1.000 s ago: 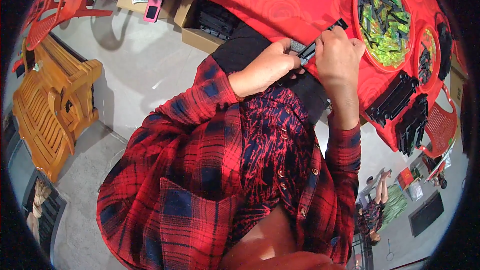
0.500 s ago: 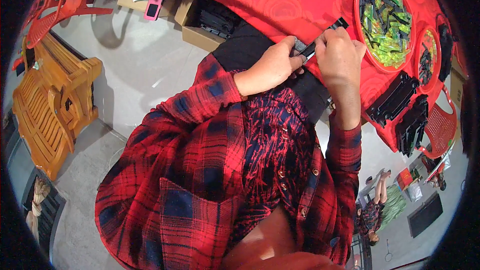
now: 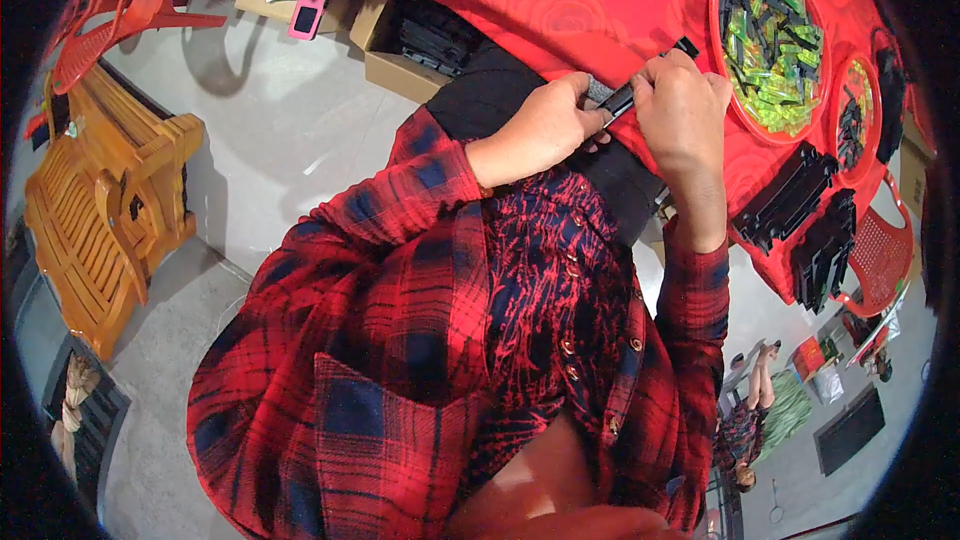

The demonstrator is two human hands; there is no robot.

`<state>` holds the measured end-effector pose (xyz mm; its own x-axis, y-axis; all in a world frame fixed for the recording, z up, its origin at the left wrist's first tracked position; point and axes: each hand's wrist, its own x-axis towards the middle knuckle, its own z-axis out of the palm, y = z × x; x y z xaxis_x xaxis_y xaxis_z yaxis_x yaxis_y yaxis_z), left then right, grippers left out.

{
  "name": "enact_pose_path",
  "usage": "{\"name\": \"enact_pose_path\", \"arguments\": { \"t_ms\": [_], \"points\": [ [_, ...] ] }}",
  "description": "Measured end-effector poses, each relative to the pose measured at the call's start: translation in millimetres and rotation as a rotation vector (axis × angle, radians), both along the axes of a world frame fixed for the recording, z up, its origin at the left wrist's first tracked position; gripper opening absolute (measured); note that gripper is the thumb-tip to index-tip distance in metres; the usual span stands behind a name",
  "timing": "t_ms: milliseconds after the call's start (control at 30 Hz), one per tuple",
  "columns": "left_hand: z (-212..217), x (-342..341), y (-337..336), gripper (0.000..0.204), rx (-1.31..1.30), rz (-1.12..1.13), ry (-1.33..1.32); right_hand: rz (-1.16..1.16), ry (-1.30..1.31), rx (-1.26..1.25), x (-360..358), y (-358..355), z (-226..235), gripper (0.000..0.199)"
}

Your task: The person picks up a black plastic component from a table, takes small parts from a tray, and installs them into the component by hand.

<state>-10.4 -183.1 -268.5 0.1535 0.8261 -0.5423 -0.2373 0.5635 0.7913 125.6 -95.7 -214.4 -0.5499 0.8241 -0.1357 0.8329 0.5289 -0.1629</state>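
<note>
A long, narrow black plastic part (image 3: 619,101) slants between my two hands at the near edge of the red-covered table. My left hand (image 3: 540,132) grips its lower end between thumb and fingers. Higher up along it, my right hand (image 3: 682,112) is closed on the same part, thumb and fingers pinched together. The far tip of the part sticks out past my right knuckles. My fingers hide much of its middle, so its exact shape does not show.
Right of my hands, a red round tray (image 3: 716,40) holds yellow-green and black small pieces; a smaller red tray (image 3: 877,132) stands beside it. Black plastic parts (image 3: 786,196) lie stacked at the table's edge. A cardboard box (image 3: 398,77) holds more. A wooden chair (image 3: 100,220) stands left.
My right hand has shifted very slightly, and the black part has turned a little, so a pale edge seen on it before no longer shows. Both hands keep their grip.
</note>
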Motion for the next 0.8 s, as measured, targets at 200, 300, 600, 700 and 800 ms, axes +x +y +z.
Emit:
{"name": "enact_pose_path", "arguments": {
  "t_ms": [200, 300, 600, 700, 800],
  "points": [
    [-3, 2, 3, 0.018, -0.109, -0.001, -0.178, -0.039, -0.094, -0.009, 1, -1, -2, 0.018],
    [-2, 0, 6, 0.017, -0.168, 0.009, -0.226, -0.028, -0.078, -0.005, 2, -1, -2, 0.018],
    [-8, 3, 1, 0.022, 0.037, -0.074, 0.138, -0.045, -0.018, -0.023, 4, -7, 1, 0.015],
    [-14, 8, -2, 0.024, 0.042, -0.026, 0.132, -0.042, 0.007, -0.016, 6, -10, -2, 0.017],
    [-9, 8, -2, 0.024, 0.056, 0.014, 0.118, -0.082, 0.168, -0.029, 15, -14, -8, 0.017]
  ]
}}
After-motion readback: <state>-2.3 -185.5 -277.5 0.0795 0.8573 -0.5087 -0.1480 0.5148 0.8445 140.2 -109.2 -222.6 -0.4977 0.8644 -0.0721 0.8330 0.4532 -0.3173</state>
